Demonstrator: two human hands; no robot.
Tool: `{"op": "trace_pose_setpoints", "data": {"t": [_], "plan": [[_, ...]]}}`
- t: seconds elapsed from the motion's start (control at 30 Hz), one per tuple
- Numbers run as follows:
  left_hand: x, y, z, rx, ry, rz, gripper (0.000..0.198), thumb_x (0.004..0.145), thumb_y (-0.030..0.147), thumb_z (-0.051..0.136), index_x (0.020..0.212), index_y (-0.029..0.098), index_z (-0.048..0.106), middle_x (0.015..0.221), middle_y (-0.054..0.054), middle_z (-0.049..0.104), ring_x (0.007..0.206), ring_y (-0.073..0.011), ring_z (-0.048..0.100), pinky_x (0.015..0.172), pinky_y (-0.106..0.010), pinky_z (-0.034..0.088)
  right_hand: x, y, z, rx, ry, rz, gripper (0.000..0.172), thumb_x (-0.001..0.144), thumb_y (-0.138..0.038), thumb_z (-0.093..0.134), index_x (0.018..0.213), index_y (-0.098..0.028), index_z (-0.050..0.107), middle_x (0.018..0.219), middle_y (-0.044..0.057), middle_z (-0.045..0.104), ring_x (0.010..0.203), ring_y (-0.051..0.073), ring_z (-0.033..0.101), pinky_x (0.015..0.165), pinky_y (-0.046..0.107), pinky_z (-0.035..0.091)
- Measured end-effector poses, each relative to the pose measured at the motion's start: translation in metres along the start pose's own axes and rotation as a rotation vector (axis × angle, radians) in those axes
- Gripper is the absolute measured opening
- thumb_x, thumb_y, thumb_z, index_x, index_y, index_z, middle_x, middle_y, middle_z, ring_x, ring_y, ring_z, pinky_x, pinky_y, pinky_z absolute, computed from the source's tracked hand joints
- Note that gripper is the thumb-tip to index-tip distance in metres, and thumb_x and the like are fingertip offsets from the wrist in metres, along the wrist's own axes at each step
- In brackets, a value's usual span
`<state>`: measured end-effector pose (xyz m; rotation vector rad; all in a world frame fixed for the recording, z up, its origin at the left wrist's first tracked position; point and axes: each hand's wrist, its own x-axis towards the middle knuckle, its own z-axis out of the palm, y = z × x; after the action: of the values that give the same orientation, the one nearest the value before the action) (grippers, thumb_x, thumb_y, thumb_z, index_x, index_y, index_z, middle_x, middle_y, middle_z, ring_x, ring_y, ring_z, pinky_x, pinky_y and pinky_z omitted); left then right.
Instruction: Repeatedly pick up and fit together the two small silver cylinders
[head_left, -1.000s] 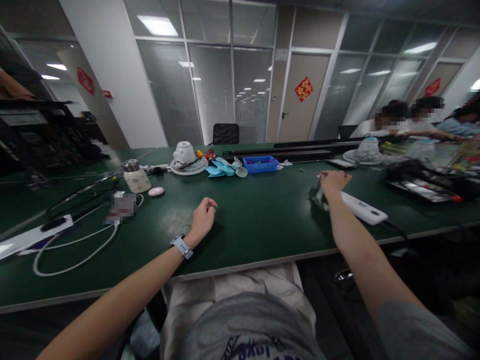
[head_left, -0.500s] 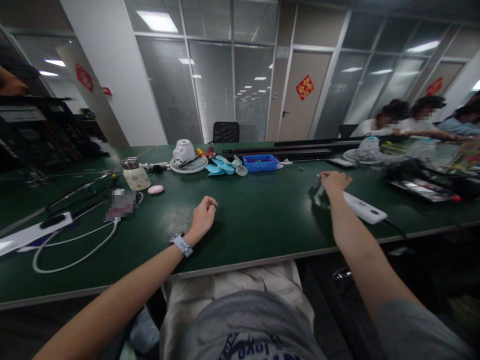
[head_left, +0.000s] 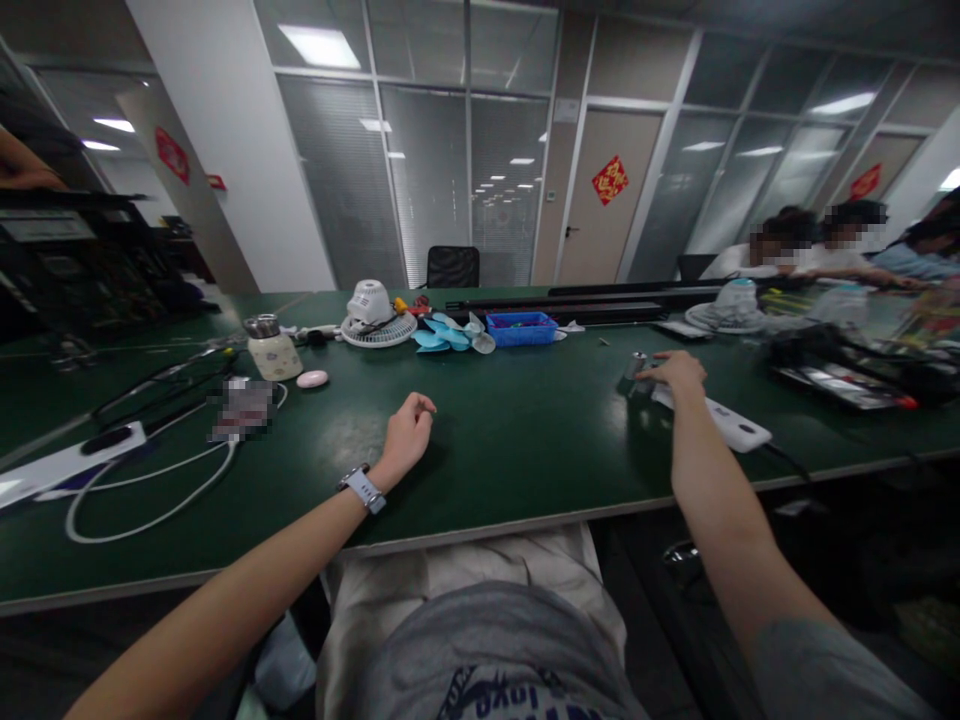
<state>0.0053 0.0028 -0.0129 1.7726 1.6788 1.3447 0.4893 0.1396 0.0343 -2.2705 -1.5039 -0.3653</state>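
Observation:
My right hand (head_left: 681, 370) is over the right part of the green table, fingers stretched out and apart. Its fingertips are beside small silver cylinders (head_left: 637, 362) that stand upright; whether they touch is hard to see. Under that hand and forearm lies a white power strip (head_left: 731, 425) with a dark cord, partly covered. My left hand (head_left: 409, 432) rests on the table left of the middle, its fingers loosely curled with nothing visible in them. A watch (head_left: 364, 490) is on the left wrist.
At the back stand a white fan housing (head_left: 369, 305), blue fan blades (head_left: 446, 333) and a blue basket (head_left: 521, 328). Left are a cream bottle (head_left: 271, 350), a pink oval object (head_left: 312, 379) and a white cable (head_left: 150, 530). People sit at the far right.
My right hand has shifted slightly to the right, off the silver cylinders, and its fingers have spread. More of the cylinders shows now. My left hand has stayed still.

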Motion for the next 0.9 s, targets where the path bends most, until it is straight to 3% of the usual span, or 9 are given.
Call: {"op": "trace_pose_setpoints", "data": {"t": [0.1,0.13,0.37,0.5,0.67,0.77,0.9], "plan": [[-0.001,0.001,0.000,0.005,-0.002,-0.002,0.015,0.074,0.017,0.042,0.083,0.022,0.053,0.061,0.004,0.052,0.055,-0.0145,0.049,0.056,-0.026,0.034,-0.015,-0.029,-0.012,0.067,-0.218,0.043,0.067,0.056,-0.039,0.088,0.118,-0.020,0.071,0.108,0.015,0.071,0.090,0.027,0.066,0.071,0.034,0.048],[-0.001,0.001,0.000,0.007,-0.003,0.000,0.015,0.074,0.016,0.042,0.083,0.022,0.053,0.060,0.004,0.051,0.055,-0.0144,0.049,0.056,-0.026,0.034,-0.024,-0.042,-0.015,0.099,-0.243,-0.015,0.069,0.056,-0.039,0.087,0.120,-0.021,0.070,0.108,0.013,0.071,0.094,0.027,0.066,0.075,0.034,0.049],[-0.003,0.005,0.000,-0.111,-0.076,0.065,0.015,0.077,0.017,0.043,0.088,0.021,0.052,0.061,0.004,0.057,0.061,-0.0152,0.056,0.064,-0.027,0.041,-0.125,-0.153,-0.020,0.584,-0.307,-0.631,0.068,0.064,-0.039,0.083,0.127,-0.024,0.064,0.097,0.005,0.073,0.088,0.021,0.069,0.084,0.034,0.053],[-0.009,0.016,-0.003,-0.195,-0.133,0.213,0.019,0.084,0.028,0.053,0.102,0.020,0.055,0.091,-0.004,0.071,0.090,-0.0186,0.066,0.080,-0.030,0.046,-0.185,-0.201,-0.021,0.987,-0.481,-0.888,0.079,0.066,-0.036,0.082,0.138,-0.023,0.052,0.099,0.004,0.072,0.082,0.017,0.070,0.079,0.030,0.055],[-0.013,0.022,-0.003,-0.190,-0.092,0.304,0.034,0.081,0.038,0.067,0.107,0.020,0.056,0.102,-0.007,0.071,0.096,-0.0200,0.069,0.089,-0.034,0.049,-0.218,-0.225,-0.024,1.161,-0.520,-1.028,0.082,0.068,-0.031,0.080,0.142,-0.025,0.044,0.095,0.001,0.072,0.086,0.017,0.070,0.080,0.030,0.054],[-0.012,0.022,-0.001,-0.236,-0.053,0.303,0.033,0.078,0.038,0.070,0.102,0.019,0.056,0.096,-0.005,0.072,0.088,-0.0193,0.071,0.085,-0.033,0.052,-0.222,-0.226,-0.023,1.180,-0.510,-1.017,0.081,0.069,-0.031,0.080,0.141,-0.023,0.044,0.095,0.001,0.071,0.083,0.017,0.070,0.078,0.030,0.054],[-0.007,0.019,-0.001,-0.236,0.094,0.255,0.034,0.077,0.039,0.071,0.098,0.019,0.055,0.091,-0.005,0.073,0.086,-0.0195,0.072,0.080,-0.031,0.052,-0.222,-0.223,-0.022,1.161,-0.494,-1.006,0.084,0.068,-0.035,0.081,0.142,-0.022,0.042,0.091,0.001,0.071,0.083,0.017,0.069,0.078,0.030,0.053]]}}
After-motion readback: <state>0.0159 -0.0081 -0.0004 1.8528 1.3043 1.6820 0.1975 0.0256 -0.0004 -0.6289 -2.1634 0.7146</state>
